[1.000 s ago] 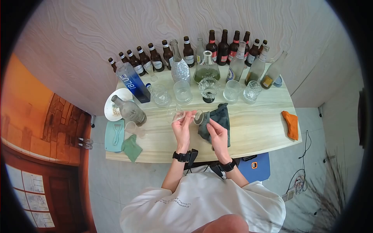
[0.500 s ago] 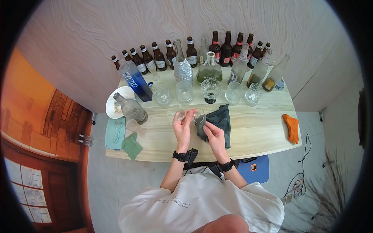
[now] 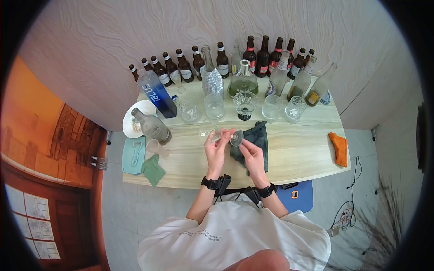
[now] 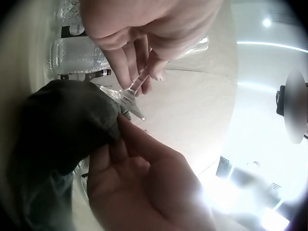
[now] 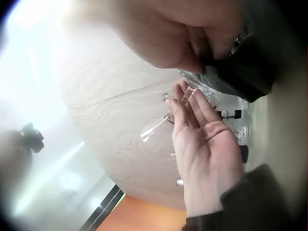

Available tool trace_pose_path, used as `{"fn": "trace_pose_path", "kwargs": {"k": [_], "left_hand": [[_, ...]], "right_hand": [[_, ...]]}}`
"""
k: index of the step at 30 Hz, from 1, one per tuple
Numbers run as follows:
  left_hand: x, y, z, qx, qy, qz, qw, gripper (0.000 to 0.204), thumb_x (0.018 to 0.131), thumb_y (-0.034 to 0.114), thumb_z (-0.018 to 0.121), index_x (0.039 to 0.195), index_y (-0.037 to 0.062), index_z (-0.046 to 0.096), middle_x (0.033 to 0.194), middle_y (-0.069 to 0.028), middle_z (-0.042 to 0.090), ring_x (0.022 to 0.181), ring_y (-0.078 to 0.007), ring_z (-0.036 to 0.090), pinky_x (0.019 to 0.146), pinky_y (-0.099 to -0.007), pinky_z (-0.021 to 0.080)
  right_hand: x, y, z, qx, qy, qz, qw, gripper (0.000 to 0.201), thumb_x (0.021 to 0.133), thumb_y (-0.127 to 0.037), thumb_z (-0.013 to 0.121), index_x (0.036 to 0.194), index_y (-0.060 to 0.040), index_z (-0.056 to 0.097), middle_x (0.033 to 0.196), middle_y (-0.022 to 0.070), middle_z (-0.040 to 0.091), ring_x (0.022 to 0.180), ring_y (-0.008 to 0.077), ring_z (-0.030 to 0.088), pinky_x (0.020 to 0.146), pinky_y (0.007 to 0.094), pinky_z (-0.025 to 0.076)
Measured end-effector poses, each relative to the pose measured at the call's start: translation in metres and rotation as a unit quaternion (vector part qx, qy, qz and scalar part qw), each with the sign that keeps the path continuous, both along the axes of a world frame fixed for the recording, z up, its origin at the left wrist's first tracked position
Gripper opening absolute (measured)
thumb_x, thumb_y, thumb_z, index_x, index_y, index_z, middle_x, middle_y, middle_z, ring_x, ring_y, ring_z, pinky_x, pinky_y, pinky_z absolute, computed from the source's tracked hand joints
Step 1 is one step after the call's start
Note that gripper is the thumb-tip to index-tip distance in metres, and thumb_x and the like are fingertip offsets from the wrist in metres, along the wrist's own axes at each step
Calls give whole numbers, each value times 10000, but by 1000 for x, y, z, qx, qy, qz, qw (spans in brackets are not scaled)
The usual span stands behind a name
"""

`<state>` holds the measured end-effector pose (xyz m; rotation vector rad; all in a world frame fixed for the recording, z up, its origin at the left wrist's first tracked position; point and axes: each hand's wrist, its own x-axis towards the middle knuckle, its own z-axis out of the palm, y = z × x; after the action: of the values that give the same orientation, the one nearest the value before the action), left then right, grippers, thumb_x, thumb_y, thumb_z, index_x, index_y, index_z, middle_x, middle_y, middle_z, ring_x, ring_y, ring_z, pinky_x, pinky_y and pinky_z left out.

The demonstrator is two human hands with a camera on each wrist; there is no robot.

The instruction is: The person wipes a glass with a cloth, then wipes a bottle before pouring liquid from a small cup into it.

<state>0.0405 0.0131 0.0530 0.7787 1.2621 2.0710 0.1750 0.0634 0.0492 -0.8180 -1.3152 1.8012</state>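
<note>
My left hand (image 3: 216, 151) holds a clear stemmed glass sideways by its stem (image 4: 139, 82). The bowl (image 3: 208, 133) points left and the round foot (image 3: 236, 138) points right. With thumb and fingers my right hand (image 3: 254, 160) pinches a dark grey-green cloth (image 3: 257, 135) at the edge of the foot. In the left wrist view the bunched cloth (image 4: 72, 120) lies against the foot (image 4: 126, 98), hiding part of it. The rest of the cloth hangs down by the right hand, over the table (image 3: 298, 144).
Several tumblers (image 3: 272, 108) and a dark-stemmed goblet (image 3: 245, 106) stand just beyond the hands, with bottles (image 3: 262, 63) behind. On the left are a grey bottle (image 3: 153, 126), a plate (image 3: 129, 128), a peeler on a board (image 3: 133, 167) and a green cloth (image 3: 153, 170). An orange cloth (image 3: 338, 149) lies right.
The foot of the glass has turned and shows more of its face in the head view. The right fingers and cloth have shifted along its edge. Both hands have moved slightly right.
</note>
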Motion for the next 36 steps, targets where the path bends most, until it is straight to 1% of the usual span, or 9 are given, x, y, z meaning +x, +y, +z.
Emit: {"fn": "trace_pose_path", "kwargs": {"k": [3,9,13,18,19,23,31,34,36], "left_hand": [[-9,4,-2,-5,3,13,1000,238,1085,205,699,1183,-13,693,1204,-193,789,1139,-215,750,979,-326,589],[-16,1,-14,-45,10,5,999,277,1076,196,712,1195,-54,699,1185,-198,794,1091,-223,770,926,-315,593],[-14,-1,-16,-73,-9,-5,997,259,1047,155,747,1175,-67,712,1152,-188,803,1045,-225,784,934,-316,596],[-14,0,-11,-70,22,12,997,229,987,89,809,1144,-66,747,1102,-140,813,1016,-156,766,918,-272,577],[-13,0,-10,-77,27,20,996,216,980,78,813,1134,-61,753,1102,-136,813,1015,-149,762,912,-270,576],[-19,5,-29,-72,21,17,997,197,968,33,808,1132,-61,753,1107,-124,811,989,-128,748,884,-260,575],[-27,-3,-53,-128,69,62,987,167,935,-47,788,1099,-43,758,1075,-84,818,915,-95,734,815,-249,573],[-31,-3,-59,-119,57,72,989,183,902,2,865,1039,-1,744,949,14,758,818,-28,622,685,-211,478],[-36,-2,-71,-136,67,69,986,152,920,-26,819,1055,-14,751,984,-29,791,855,-54,677,728,-225,525]], "right_hand": [[2,-8,-4,-36,-8,10,999,369,1077,-92,672,1424,33,683,1240,31,766,1080,64,660,939,225,509],[8,1,3,-22,67,-103,992,347,1080,-84,674,1403,41,688,1246,47,756,1082,78,671,950,234,521],[10,8,-2,113,-9,-103,988,301,1064,-30,652,1352,13,727,1161,69,782,1006,120,695,875,280,546],[4,-1,12,364,-120,-94,919,271,994,50,651,1239,2,759,1114,154,767,1064,299,719,900,373,572],[2,-1,14,420,-145,-84,892,301,921,69,678,1205,10,759,1154,156,768,1106,342,700,911,403,581],[-3,2,10,572,-204,-52,793,385,816,32,726,1199,14,756,1185,130,774,1128,314,702,942,431,585],[-12,17,-10,627,-246,43,738,313,790,-38,752,1100,-13,790,1119,81,750,1072,268,678,932,399,572],[-14,22,-13,631,-255,76,729,275,779,-52,756,1047,-30,810,1081,66,735,1058,258,670,923,393,564],[-15,26,-15,625,-256,92,732,243,779,-55,760,1014,-43,823,1059,60,732,1046,257,671,918,393,565]]}}
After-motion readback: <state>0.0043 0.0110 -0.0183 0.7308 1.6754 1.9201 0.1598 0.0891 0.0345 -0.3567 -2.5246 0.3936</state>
